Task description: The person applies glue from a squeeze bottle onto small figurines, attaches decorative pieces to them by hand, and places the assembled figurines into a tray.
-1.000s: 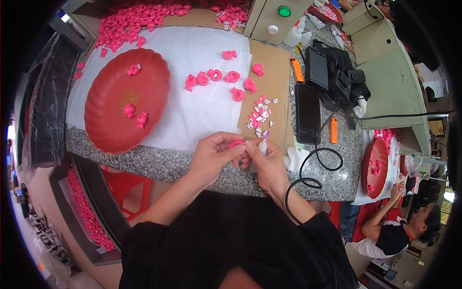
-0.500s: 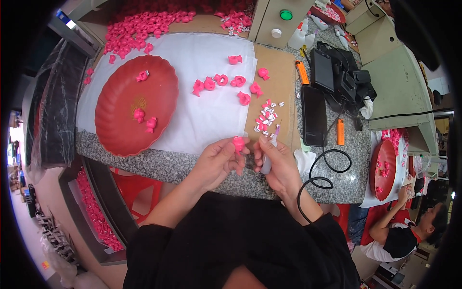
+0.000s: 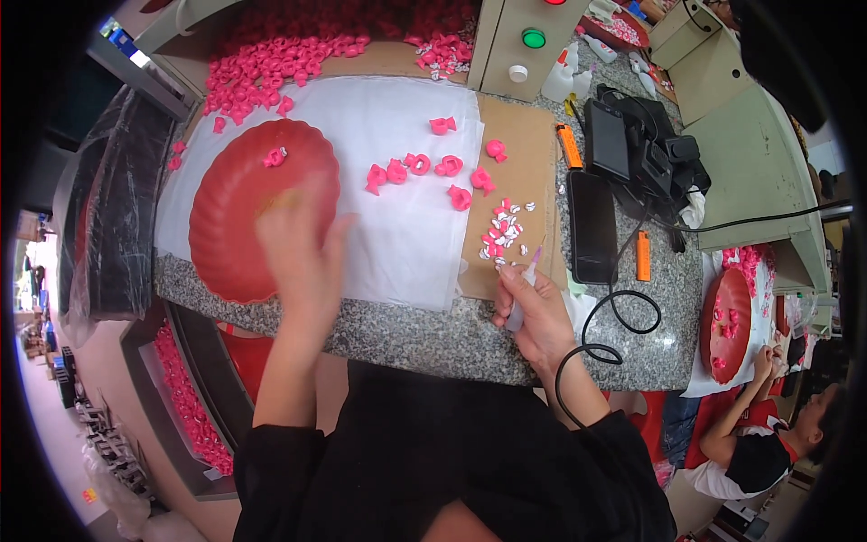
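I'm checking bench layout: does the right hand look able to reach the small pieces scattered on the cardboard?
Probably yes: the right hand is close beside the small pieces with nothing between, though the needle-tipped dispenser it holds may hinder picking.

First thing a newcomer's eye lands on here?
Probably the big red plate at left, with the blurred left hand over it. Next, the heap of bright pink pieces at the upper left, beyond the white cloth. Then, right of centre, the right hand holding a small bottle.
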Motion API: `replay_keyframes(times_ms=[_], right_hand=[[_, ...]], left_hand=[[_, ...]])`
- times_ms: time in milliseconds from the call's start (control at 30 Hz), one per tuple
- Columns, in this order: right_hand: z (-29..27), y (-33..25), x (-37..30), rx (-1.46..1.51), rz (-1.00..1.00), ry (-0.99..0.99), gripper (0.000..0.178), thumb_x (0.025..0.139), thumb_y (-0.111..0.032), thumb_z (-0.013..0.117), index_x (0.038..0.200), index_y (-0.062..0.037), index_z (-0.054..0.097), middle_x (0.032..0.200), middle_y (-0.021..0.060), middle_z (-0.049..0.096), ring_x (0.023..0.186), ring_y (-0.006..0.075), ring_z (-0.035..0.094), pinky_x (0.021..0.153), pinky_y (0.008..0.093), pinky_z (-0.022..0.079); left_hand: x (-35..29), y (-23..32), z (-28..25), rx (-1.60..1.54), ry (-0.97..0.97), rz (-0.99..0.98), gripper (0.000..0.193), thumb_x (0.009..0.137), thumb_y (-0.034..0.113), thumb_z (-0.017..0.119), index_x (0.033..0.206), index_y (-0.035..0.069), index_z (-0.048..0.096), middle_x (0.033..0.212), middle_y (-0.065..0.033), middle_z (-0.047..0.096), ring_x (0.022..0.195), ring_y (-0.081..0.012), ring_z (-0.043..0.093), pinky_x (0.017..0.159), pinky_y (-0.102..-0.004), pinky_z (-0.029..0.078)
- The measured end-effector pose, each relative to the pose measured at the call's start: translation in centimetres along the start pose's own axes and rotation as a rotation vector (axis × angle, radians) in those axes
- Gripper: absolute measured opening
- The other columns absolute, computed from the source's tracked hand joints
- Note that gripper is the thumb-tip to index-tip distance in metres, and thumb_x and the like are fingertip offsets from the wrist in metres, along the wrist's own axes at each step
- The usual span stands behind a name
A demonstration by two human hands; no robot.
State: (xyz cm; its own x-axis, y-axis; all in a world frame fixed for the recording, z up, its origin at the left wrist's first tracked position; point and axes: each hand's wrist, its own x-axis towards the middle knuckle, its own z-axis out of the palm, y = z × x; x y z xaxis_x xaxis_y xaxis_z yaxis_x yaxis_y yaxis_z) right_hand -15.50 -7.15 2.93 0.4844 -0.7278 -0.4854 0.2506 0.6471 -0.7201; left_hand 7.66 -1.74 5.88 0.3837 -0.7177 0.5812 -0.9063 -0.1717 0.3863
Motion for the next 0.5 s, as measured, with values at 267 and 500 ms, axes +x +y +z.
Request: replay_keyframes(times_ms=[267,500], right_hand=[[0.2,-0.9,-0.4,0.044,0.0,0.004,0.015,0.086,-0.019,0.045,0.091,-0.0047,0.044,0.074,0.0066,0.052,0.061,0.0167,0.054,0.053,0.0277,0.045],[-1.1,-1.2,-0.6,-0.019,-0.158,-0.048,0.024,0.079,-0.01,0.057,0.099,-0.0029,0.047,0.08,0.0083,0.055,0.063,0.016,0.056,0.051,0.0239,0.045]], left_hand=[[0.8,4.1,8.7,-0.403,-0.38,0.194,0.029,0.066,0.01,0.066,0.09,0.002,0.051,0.086,-0.013,0.052,0.081,-0.0308,0.05,0.07,-0.0364,0.041],[-0.3,3.7,7.0,-0.732,-0.507,-0.062,0.025,0.077,0.008,0.06,0.099,0.0,0.053,0.086,-0.008,0.055,0.073,-0.0167,0.054,0.063,-0.028,0.043]])
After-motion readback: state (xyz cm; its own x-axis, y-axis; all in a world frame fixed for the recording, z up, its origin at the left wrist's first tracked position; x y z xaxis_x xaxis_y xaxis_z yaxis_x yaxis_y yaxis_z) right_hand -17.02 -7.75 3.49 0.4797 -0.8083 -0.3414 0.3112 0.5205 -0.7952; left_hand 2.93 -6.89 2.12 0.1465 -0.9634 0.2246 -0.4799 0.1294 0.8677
